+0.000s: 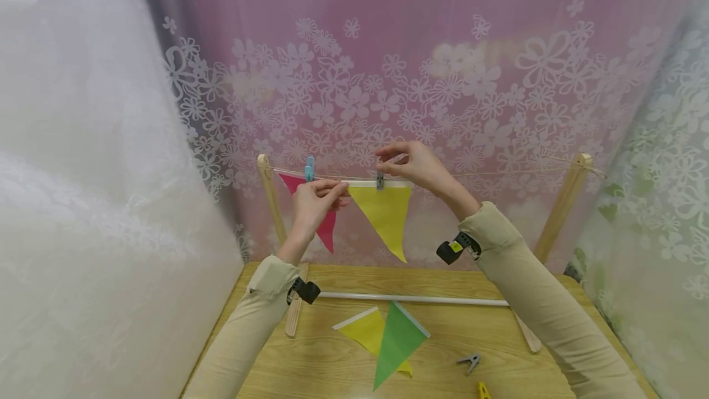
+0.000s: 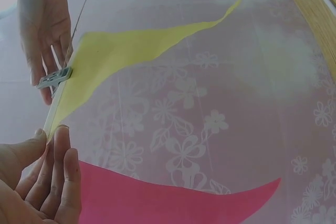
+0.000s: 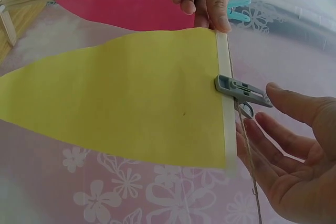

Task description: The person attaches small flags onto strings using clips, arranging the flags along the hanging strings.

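Observation:
A yellow pennant point(image 1: 384, 214) with a white top strip hangs at the cord point(image 3: 252, 174). My left hand point(image 1: 317, 205) pinches its upper left corner between thumb and fingers. A grey clothespin point(image 3: 239, 92) is clamped over the white strip near its middle. At the pin's handles is my right hand point(image 1: 415, 168), its thumb tip on one handle and its fingers curled close to the other. Behind the left hand hangs a pink pennant point(image 2: 168, 198), under a blue clothespin point(image 1: 309, 168) on the cord.
Wooden posts, left point(image 1: 271, 196) and right point(image 1: 562, 208), carry the cord. A white rod point(image 1: 415, 299) runs low between them. On the table point(image 1: 310, 362) lie a green pennant point(image 1: 396, 340) overlapping another yellow pennant point(image 1: 362, 328), a loose grey clothespin point(image 1: 471, 362) and a yellow clothespin point(image 1: 484, 391).

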### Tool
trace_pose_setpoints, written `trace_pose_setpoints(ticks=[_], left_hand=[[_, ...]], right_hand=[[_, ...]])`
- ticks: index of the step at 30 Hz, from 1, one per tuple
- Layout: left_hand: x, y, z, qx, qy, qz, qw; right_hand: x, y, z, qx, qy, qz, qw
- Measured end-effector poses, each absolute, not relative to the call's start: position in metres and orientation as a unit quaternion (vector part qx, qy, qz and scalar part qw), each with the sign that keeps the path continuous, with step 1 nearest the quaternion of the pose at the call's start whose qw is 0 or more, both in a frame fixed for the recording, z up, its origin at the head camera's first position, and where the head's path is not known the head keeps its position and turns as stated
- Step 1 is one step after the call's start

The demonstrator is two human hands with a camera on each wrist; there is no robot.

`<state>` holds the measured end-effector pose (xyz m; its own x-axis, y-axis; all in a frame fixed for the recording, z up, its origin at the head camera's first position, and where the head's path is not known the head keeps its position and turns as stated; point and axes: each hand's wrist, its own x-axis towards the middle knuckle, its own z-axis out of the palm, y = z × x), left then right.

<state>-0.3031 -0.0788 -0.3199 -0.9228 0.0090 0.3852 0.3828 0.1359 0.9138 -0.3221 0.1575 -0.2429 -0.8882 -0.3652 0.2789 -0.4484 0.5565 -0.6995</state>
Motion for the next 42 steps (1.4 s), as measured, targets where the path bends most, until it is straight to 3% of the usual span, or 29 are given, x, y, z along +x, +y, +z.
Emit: trace_pose_setpoints(ticks=[16, 33, 42], left_hand=[[-0.3, -0.083, -0.323, -0.133, -0.719, -0.669, 0.133], [-0.296, -0.087, -0.325, -0.132, -0.739, -0.643, 0.152], [-0.286, -0.087, -0.328, -0.162, -0.735, -0.628, 0.198]], right_hand=[[-0.318, 0.162, -0.243, 0.227, -0.884, 0.403, 0.071], [-0.313, 0.166, -0.244, 0.235, -0.883, 0.401, 0.068], [-0.305, 0.176, -0.244, 0.226, -0.876, 0.413, 0.11]])
